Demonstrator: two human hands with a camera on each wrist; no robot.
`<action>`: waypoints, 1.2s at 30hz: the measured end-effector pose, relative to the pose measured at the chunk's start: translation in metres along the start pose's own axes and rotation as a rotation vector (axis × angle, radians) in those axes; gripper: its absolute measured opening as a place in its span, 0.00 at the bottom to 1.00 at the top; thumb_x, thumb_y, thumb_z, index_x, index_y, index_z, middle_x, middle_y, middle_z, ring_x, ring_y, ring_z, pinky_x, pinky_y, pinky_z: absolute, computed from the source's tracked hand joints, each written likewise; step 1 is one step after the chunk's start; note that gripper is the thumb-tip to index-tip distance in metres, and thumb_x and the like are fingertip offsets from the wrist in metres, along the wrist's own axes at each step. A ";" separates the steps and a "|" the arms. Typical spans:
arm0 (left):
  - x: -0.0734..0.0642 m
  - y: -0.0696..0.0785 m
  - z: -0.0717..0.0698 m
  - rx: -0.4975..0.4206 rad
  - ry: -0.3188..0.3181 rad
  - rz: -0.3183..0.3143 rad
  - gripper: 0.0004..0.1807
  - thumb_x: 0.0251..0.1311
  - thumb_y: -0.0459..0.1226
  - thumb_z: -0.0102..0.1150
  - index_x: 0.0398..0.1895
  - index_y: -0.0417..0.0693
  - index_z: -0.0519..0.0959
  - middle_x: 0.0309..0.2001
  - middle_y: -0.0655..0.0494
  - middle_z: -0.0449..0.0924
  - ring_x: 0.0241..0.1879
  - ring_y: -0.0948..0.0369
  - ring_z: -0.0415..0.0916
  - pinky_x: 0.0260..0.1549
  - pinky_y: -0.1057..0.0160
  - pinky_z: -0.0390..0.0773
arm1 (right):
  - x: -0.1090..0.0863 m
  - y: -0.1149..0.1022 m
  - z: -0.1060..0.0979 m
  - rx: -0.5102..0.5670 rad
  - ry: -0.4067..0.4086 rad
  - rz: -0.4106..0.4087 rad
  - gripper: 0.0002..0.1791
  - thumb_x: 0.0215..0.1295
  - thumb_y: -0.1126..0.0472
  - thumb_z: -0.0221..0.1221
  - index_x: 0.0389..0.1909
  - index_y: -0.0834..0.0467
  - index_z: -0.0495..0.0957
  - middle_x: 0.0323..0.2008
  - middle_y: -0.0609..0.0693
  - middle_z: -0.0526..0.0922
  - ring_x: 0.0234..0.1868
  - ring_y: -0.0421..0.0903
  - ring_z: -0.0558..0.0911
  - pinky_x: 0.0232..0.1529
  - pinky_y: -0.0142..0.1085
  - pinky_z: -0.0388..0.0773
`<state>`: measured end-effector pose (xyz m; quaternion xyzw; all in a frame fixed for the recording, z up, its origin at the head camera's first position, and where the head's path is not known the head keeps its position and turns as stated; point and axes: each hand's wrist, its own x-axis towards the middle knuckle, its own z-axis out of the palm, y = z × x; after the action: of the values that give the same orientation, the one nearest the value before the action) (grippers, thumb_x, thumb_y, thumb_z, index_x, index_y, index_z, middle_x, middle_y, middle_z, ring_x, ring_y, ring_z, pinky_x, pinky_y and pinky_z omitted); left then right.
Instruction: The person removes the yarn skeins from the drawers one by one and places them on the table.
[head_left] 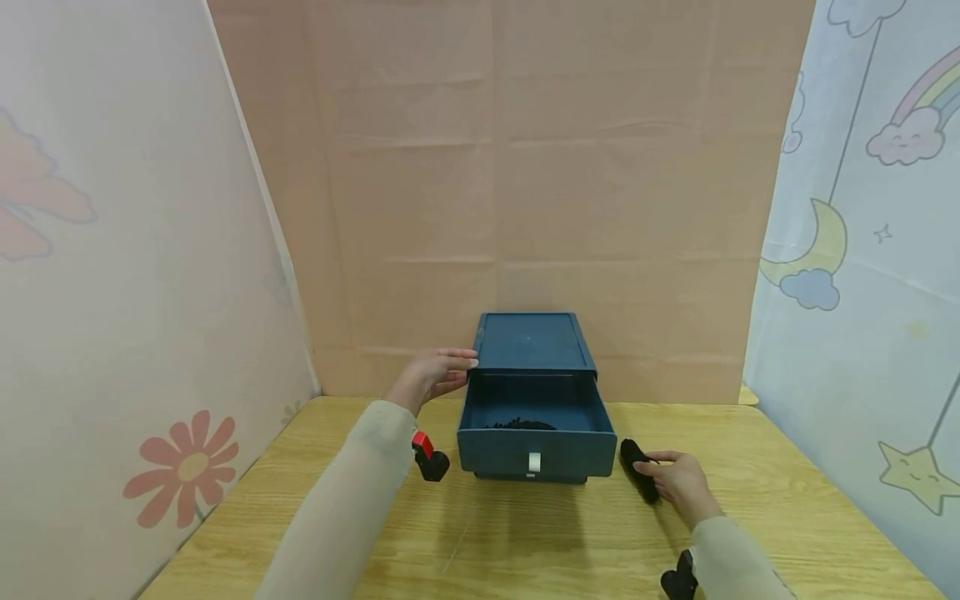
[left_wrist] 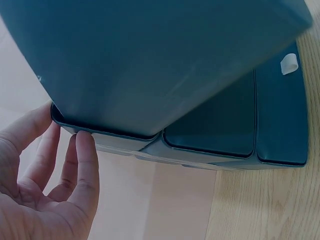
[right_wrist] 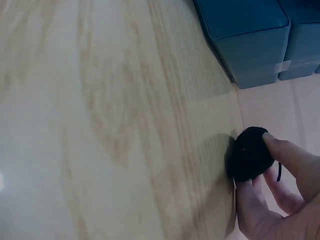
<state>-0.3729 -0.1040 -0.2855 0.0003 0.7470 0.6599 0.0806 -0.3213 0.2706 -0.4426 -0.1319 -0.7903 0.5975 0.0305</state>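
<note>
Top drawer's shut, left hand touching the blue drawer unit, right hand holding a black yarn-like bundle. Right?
Not quite: the top drawer is pulled open, as the head view shows. The rest is right: left hand touching the blue drawer unit, right hand holding a black yarn-like bundle.

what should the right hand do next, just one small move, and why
Probably lift the black bundle over the drawer: the right hand pinches it just beside the drawer, which stands open with another black thing inside, while the left hand touches the cabinet's side.
</note>
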 end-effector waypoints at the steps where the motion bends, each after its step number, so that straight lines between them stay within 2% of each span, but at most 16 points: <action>1: 0.000 0.000 0.000 0.000 0.002 0.000 0.16 0.55 0.37 0.64 0.48 0.50 0.80 0.53 0.51 0.75 0.49 0.52 0.73 0.44 0.64 0.78 | 0.000 -0.001 0.000 -0.006 0.003 0.003 0.31 0.55 0.60 0.65 0.57 0.71 0.67 0.32 0.54 0.75 0.18 0.39 0.66 0.20 0.32 0.71; 2: 0.000 0.000 0.000 0.000 0.003 0.000 0.16 0.55 0.37 0.64 0.48 0.50 0.81 0.53 0.51 0.75 0.49 0.52 0.73 0.44 0.64 0.78 | -0.001 -0.001 0.001 -0.018 0.006 -0.002 0.31 0.55 0.60 0.65 0.56 0.71 0.67 0.34 0.54 0.75 0.18 0.39 0.67 0.19 0.32 0.71; 6: -0.001 0.000 0.000 -0.002 0.009 0.003 0.15 0.55 0.37 0.64 0.47 0.49 0.81 0.53 0.52 0.74 0.50 0.50 0.72 0.43 0.65 0.78 | 0.000 -0.002 0.002 -0.023 0.010 -0.001 0.29 0.55 0.62 0.64 0.55 0.72 0.67 0.16 0.45 0.68 0.12 0.37 0.61 0.15 0.30 0.66; 9: -0.001 0.000 0.000 -0.005 0.008 0.003 0.15 0.55 0.37 0.64 0.47 0.49 0.81 0.53 0.51 0.74 0.51 0.50 0.72 0.43 0.65 0.78 | 0.000 -0.002 0.003 -0.022 0.012 -0.006 0.29 0.56 0.63 0.64 0.55 0.73 0.67 0.16 0.45 0.68 0.12 0.37 0.61 0.15 0.30 0.66; 14: 0.000 0.001 0.000 -0.004 0.007 -0.003 0.15 0.55 0.37 0.64 0.47 0.49 0.81 0.53 0.51 0.74 0.50 0.51 0.72 0.45 0.63 0.78 | -0.002 -0.003 0.003 0.012 0.008 -0.008 0.29 0.56 0.63 0.63 0.55 0.73 0.66 0.25 0.48 0.74 0.15 0.38 0.63 0.17 0.31 0.68; 17: 0.000 0.001 0.000 -0.006 0.008 -0.007 0.15 0.55 0.37 0.64 0.48 0.49 0.81 0.54 0.51 0.74 0.50 0.51 0.72 0.46 0.62 0.77 | -0.002 -0.003 0.003 0.023 0.001 -0.003 0.29 0.56 0.63 0.63 0.56 0.73 0.65 0.19 0.46 0.70 0.15 0.38 0.63 0.17 0.31 0.68; 20: 0.001 0.001 0.000 -0.009 0.007 -0.012 0.15 0.55 0.37 0.64 0.47 0.49 0.81 0.53 0.51 0.74 0.49 0.53 0.74 0.49 0.61 0.76 | -0.001 -0.003 0.003 -0.010 0.006 0.005 0.30 0.57 0.60 0.63 0.56 0.72 0.65 0.20 0.46 0.69 0.16 0.39 0.64 0.18 0.31 0.69; 21: 0.001 0.001 0.000 -0.008 0.006 -0.011 0.15 0.55 0.37 0.64 0.47 0.49 0.81 0.53 0.51 0.75 0.48 0.53 0.74 0.49 0.60 0.75 | -0.001 -0.003 0.003 -0.017 0.009 0.008 0.30 0.56 0.60 0.63 0.56 0.71 0.66 0.21 0.48 0.70 0.16 0.39 0.65 0.19 0.32 0.69; 24: 0.001 0.002 0.000 -0.006 0.001 -0.007 0.15 0.55 0.37 0.64 0.47 0.49 0.81 0.51 0.51 0.76 0.47 0.55 0.76 0.50 0.60 0.75 | -0.003 -0.004 0.003 -0.030 0.004 0.010 0.33 0.56 0.57 0.64 0.56 0.71 0.65 0.38 0.59 0.73 0.25 0.43 0.71 0.25 0.33 0.75; 27: 0.001 0.002 0.000 0.000 -0.004 -0.001 0.15 0.55 0.37 0.64 0.47 0.49 0.81 0.50 0.51 0.77 0.45 0.56 0.77 0.48 0.61 0.76 | -0.005 -0.006 0.002 -0.015 -0.010 0.011 0.35 0.56 0.56 0.64 0.57 0.72 0.63 0.51 0.68 0.67 0.36 0.48 0.74 0.33 0.35 0.78; 32: 0.001 0.002 0.000 -0.003 0.000 -0.002 0.15 0.55 0.37 0.64 0.47 0.48 0.80 0.51 0.51 0.76 0.46 0.55 0.76 0.48 0.61 0.76 | -0.006 -0.007 0.002 -0.002 -0.034 0.013 0.37 0.57 0.56 0.64 0.59 0.73 0.61 0.58 0.72 0.60 0.47 0.58 0.73 0.40 0.39 0.79; 36: -0.001 0.001 0.000 -0.011 0.004 -0.002 0.15 0.55 0.37 0.64 0.47 0.48 0.81 0.52 0.51 0.75 0.49 0.53 0.74 0.48 0.61 0.76 | -0.005 -0.005 0.000 0.032 -0.075 0.020 0.38 0.58 0.55 0.63 0.61 0.74 0.59 0.62 0.74 0.54 0.59 0.67 0.64 0.53 0.47 0.73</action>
<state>-0.3722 -0.1035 -0.2842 -0.0022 0.7436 0.6639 0.0795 -0.3178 0.2680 -0.4377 -0.1167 -0.7799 0.6150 -0.0030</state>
